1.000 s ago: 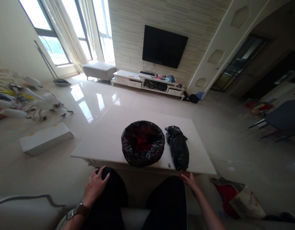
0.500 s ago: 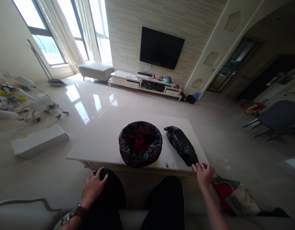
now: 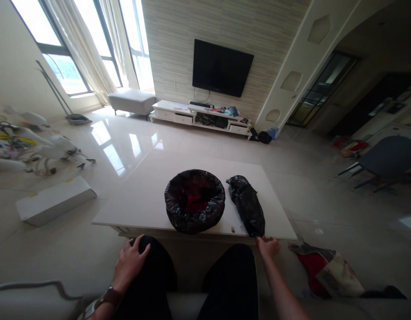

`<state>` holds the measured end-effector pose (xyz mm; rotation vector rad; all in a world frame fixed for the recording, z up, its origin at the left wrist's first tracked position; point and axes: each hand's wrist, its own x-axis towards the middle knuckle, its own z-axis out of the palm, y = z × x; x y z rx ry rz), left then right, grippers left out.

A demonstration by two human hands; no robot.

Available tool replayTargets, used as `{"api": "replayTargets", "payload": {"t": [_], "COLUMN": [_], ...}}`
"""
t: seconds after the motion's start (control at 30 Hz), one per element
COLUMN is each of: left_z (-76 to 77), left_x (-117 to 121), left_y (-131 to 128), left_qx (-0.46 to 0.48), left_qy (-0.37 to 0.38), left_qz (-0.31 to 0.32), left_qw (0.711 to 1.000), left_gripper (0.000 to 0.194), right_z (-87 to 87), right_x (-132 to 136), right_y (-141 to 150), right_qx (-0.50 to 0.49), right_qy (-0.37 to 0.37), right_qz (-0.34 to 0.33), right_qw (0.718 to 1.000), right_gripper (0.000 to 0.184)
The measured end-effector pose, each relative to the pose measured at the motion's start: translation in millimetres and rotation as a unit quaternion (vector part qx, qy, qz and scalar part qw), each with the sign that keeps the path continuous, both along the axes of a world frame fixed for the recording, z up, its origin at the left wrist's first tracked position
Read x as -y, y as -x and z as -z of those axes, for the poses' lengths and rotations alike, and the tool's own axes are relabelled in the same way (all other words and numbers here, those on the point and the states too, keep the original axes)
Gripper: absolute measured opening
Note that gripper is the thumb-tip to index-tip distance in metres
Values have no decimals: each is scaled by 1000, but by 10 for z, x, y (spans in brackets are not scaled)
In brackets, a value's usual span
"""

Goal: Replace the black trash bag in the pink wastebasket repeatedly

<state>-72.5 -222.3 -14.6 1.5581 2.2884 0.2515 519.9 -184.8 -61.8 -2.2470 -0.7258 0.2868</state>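
A small bin lined with a black bag (image 3: 194,200), red showing inside, stands on the white low table (image 3: 152,195). To its right lies a tied black bag (image 3: 247,206) with red drawstrings at its near end. My right hand (image 3: 267,246) is closed on those drawstrings at the table's front edge. My left hand (image 3: 129,263) rests open on my left knee, a watch on its wrist.
A white box (image 3: 54,205) lies on the glossy floor at left, with cluttered gear behind it. A red and cream bag (image 3: 325,273) sits on the floor at right. A dark chair (image 3: 388,160) stands far right. A TV and white console line the far wall.
My right hand swung out to the right with the bag's drawstring end, then came back to the table's front edge, turning the bag. My left hand stayed on my knee.
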Motion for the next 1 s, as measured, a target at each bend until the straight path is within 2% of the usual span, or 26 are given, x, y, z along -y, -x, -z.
{"api": "replayTargets", "payload": {"t": [0.07,0.17,0.23,0.37,0.5,0.63,0.73,0.8,0.87,0.93,1.0], "left_z": [7,14,16,14,6,-12,-20,-16,-13,-30,-101], "left_x": [0,-4,-5,-6,-9,-8,-9,-6,10,50,111], "left_y": [2,-4,-9,-8,-7,-22,-18,-9,-25,-120,-352], "left_qx": [3,4,3,6,6,-4,-5,-9,-33,-56,-32], "left_qy": [0,0,0,2,11,9,8,6,-16,-73,-140], "left_qz": [0,-3,-4,-3,-3,-3,-5,-7,-4,41,142], "left_qw": [1000,1000,1000,1000,1000,1000,1000,1000,999,995,979], "left_gripper": [68,68,68,69,71,72,70,69,66,57,44], "right_z": [-71,-229,-385,-823,-1286,-1614,-1766,-1833,-1871,-1879,-1858], "right_x": [-51,-180,-288,-468,-521,-501,-489,-480,-463,-435,-398], "right_y": [-13,-18,-25,-79,-128,-84,-3,57,114,159,193], "right_qx": [3,-29,-42,-67,-104,-152,-234,-290,-305,-280,-248], "right_qy": [9,13,-2,-73,-158,-263,-316,-325,-316,-307,-302], "right_qz": [-10,-53,-61,-91,-120,-111,-101,-106,-119,-129,-137], "right_qw": [1000,998,997,991,975,946,914,894,890,900,910], "right_gripper": [58,33,28,40,53,57,60,61,60,58,55]}}
